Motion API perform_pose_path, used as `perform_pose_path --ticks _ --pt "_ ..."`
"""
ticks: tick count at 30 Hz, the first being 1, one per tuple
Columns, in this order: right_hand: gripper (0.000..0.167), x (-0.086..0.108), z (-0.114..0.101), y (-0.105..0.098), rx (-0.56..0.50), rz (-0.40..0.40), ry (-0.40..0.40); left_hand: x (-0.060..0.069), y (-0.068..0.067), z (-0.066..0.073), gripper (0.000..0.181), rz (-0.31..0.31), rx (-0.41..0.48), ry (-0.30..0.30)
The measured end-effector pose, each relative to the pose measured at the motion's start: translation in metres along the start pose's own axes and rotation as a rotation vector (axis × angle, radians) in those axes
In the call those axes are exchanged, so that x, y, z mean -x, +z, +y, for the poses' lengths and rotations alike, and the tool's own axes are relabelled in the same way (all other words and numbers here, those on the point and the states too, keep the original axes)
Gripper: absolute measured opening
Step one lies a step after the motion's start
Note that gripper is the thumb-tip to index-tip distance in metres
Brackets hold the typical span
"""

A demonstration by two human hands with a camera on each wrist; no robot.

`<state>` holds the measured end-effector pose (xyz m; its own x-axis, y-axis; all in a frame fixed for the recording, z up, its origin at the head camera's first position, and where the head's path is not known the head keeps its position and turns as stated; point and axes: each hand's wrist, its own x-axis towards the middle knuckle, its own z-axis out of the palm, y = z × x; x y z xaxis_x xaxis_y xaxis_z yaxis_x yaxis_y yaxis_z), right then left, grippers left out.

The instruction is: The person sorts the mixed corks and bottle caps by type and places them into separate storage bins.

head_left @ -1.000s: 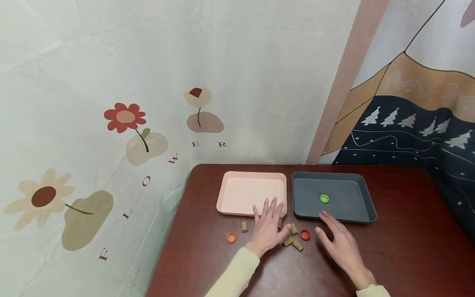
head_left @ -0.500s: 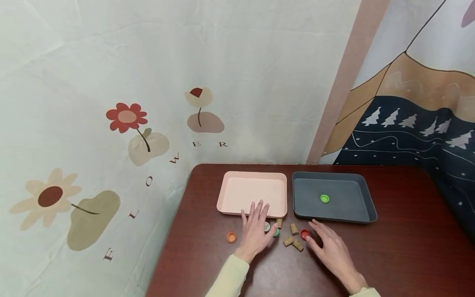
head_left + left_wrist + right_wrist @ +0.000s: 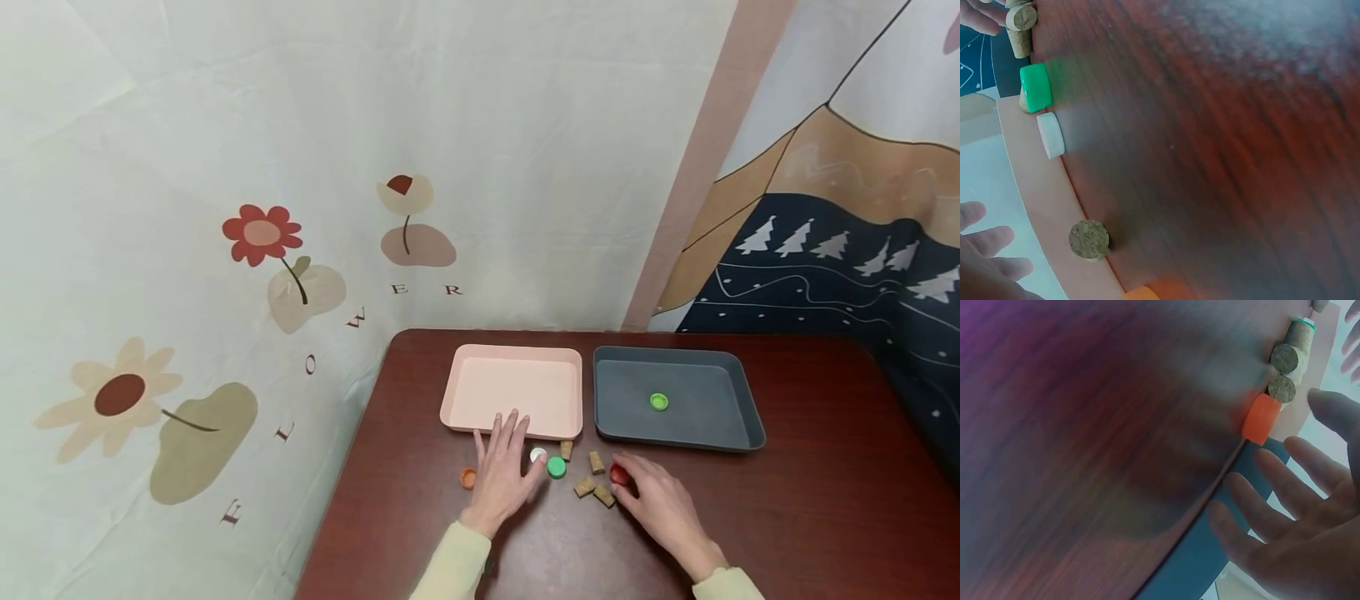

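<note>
My right hand (image 3: 660, 504) straddles a red bottle cap (image 3: 618, 474) on the table, thumb on one side and fingers on the other. In the right wrist view a gap shows between the fingertips and the cap (image 3: 1262, 419). My left hand (image 3: 498, 479) is spread with fingers extended, fingertips over the near edge of the pink tray (image 3: 447, 412). By its thumb lie a white cap (image 3: 537, 455) and a green cap (image 3: 556, 467). An orange cap (image 3: 468, 477) lies to its left. One cork (image 3: 1089, 239), seen in the left wrist view, is hidden from the head view.
A dark grey tray (image 3: 693, 383) stands right of the pink one, with a light green cap (image 3: 658, 402) in it. Between my hands lie several corks, among them one cork (image 3: 596, 462) and another at the front (image 3: 603, 496). A patterned cloth backdrop (image 3: 555, 208) rises behind the table.
My left hand has drawn back to the left, uncovering the green and white caps. My right hand has moved left and down to the red cap, its fingers now around it.
</note>
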<state>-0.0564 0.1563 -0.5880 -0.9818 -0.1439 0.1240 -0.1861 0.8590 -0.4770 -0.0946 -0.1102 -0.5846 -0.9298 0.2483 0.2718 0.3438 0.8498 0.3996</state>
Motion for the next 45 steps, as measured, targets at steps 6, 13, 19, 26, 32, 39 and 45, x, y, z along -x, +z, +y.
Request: perform_pose_path --ticks 6,13,19,26,32,39,45 --pt "0.04 -0.002 -0.001 0.004 0.051 0.029 -0.025 0.002 0.002 -0.001 0.064 0.022 -0.015 0.019" --pt "0.038 -0.003 -0.001 0.007 0.089 0.061 -0.055 0.003 0.005 -0.002 0.062 0.044 -0.015 0.027" --pt "0.034 -0.003 -0.001 0.006 0.089 0.059 -0.045 0.003 0.005 0.0 0.063 0.029 -0.028 0.019" --pt "0.034 -0.002 -0.002 0.0 0.045 0.086 -0.022 0.002 0.007 0.002 0.064 0.007 -0.044 0.015" --pt "0.036 -0.002 -0.001 -0.008 -0.005 0.139 0.005 0.002 0.009 0.004 0.065 -0.001 -0.042 0.016" --pt "0.04 -0.005 0.0 -0.021 -0.072 0.199 0.021 0.001 0.01 0.007 0.067 -0.032 -0.054 -0.012" --pt "0.039 -0.009 0.005 -0.035 -0.105 0.241 0.043 -0.001 0.012 0.012 0.067 -0.043 -0.047 -0.007"
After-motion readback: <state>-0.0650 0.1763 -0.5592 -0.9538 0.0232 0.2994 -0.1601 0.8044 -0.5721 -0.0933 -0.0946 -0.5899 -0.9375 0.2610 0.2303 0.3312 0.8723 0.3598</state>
